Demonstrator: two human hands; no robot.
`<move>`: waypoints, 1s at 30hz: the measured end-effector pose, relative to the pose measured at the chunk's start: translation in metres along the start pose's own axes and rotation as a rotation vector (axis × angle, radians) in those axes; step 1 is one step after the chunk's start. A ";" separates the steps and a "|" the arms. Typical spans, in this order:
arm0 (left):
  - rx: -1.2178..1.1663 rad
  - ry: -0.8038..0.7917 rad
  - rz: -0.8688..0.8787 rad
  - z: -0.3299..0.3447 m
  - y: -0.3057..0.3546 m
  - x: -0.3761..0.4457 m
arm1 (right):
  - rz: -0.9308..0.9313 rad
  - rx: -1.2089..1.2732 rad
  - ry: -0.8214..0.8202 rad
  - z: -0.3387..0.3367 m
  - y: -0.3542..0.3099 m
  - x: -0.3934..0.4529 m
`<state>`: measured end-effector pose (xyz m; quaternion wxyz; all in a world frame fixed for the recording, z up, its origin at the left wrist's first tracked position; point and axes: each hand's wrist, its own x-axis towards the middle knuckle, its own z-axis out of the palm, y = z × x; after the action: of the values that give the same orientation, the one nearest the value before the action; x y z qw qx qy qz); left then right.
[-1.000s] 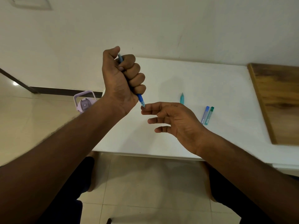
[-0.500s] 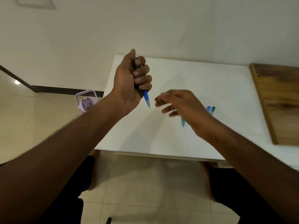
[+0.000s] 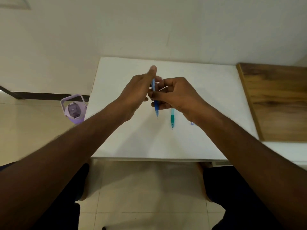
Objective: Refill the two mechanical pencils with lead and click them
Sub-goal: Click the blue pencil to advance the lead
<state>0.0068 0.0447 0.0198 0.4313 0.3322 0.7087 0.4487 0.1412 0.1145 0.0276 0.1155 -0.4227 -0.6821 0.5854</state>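
Blue pencil (image 3: 155,98) now pinched tip-down between both hands over white table (image 3: 207,90), right hand (image 3: 176,95) newly closed on its barrel, left hand (image 3: 137,92) grip loosened, thumb raised, suggesting handover after clicking; teal pencil (image 3: 172,118) lying untouched just beside

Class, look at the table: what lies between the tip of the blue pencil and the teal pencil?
Nothing: in the head view, only bare white table separates the blue pencil from the teal pencil.

blue pencil (image 3: 156,107) | teal pencil (image 3: 172,119) | white table (image 3: 199,90) | lilac bottle (image 3: 74,110) | brown wood-grain board (image 3: 275,100)
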 end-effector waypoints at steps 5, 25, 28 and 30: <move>0.216 0.029 0.031 -0.004 -0.018 0.002 | 0.160 -0.029 -0.020 -0.008 0.016 0.008; 0.349 0.098 -0.110 0.034 -0.059 0.033 | 0.021 -0.825 -0.018 -0.064 0.031 0.018; 0.363 0.101 -0.116 0.038 -0.061 0.036 | -0.010 -0.864 -0.007 -0.064 0.031 0.019; 0.380 0.095 -0.118 0.038 -0.064 0.038 | -0.006 -0.889 -0.003 -0.066 0.030 0.019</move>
<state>0.0202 0.0666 -0.0594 0.3525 0.3440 0.8184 0.2959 0.1862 0.1728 0.0131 -0.0768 -0.4284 -0.8690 0.2353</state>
